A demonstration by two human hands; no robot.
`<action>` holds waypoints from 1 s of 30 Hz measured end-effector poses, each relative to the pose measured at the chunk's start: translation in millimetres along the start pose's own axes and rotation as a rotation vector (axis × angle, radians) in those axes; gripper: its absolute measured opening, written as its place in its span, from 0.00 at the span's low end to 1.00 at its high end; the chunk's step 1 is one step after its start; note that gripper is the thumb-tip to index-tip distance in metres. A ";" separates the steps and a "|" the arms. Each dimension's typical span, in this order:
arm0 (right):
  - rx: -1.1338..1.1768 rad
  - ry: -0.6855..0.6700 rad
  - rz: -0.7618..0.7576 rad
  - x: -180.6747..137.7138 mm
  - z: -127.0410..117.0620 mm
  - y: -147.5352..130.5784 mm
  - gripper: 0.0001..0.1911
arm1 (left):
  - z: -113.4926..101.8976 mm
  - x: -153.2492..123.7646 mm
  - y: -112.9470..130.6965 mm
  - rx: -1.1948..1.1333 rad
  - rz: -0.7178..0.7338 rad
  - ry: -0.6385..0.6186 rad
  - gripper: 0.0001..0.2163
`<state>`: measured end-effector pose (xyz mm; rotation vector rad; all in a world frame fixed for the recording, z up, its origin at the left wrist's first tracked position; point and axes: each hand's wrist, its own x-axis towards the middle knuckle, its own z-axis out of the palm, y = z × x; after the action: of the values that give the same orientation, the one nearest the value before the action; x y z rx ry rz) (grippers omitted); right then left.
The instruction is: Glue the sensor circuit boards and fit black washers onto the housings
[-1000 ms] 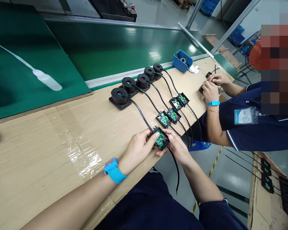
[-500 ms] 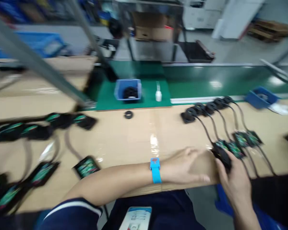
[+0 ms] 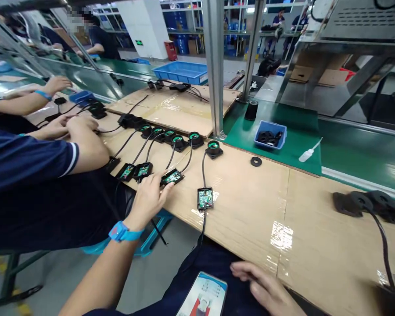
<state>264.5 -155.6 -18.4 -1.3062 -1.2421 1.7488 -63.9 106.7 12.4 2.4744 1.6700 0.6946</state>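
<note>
My left hand (image 3: 149,197), a blue band on its wrist, reaches to the front edge of the table. Its fingers are stretched and the thumb is apart, beside a small black housing with a green circuit board (image 3: 173,176). Whether they touch is hard to tell. A cable joins that housing to a round black part (image 3: 194,139) behind it. Another wired circuit-board housing (image 3: 205,198) lies to the right, cabled to a round black part (image 3: 213,149). My right hand (image 3: 266,285) is over my lap at the table edge, fingers apart and holding nothing.
A co-worker's hands (image 3: 57,127) work close by on the left. Behind are a blue bin (image 3: 270,134) of black rings, a white bottle (image 3: 307,154) and a loose black ring (image 3: 256,161). Metal posts (image 3: 213,66) rise at the back. A phone-like card (image 3: 204,294) lies on my lap.
The view has swung left. My right hand has let go of the black housing and drawn back to my lap. My left hand has moved to the left-hand row of boards.
</note>
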 end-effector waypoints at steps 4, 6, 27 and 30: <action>0.232 -0.127 0.100 86.9 54.8 -17.3 0.43 | 0.7 -3.1 -33.2 0.097 -0.015 -0.105 0.20; 0.285 -0.114 0.139 118.9 82.4 -19.4 0.50 | 0.2 -1.4 -34.1 0.113 0.000 -0.142 0.16; 0.552 0.151 -0.088 183.7 162.2 -52.1 0.29 | -2.8 111.1 -11.4 -0.143 0.196 -0.249 0.19; 0.527 0.170 -0.120 167.4 144.0 -51.8 0.32 | 15.7 171.5 -5.5 -0.091 0.244 -0.272 0.20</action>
<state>72.0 -35.6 -21.2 -1.0180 -0.6823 1.6847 -10.0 265.5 52.2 2.5924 1.2316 0.4170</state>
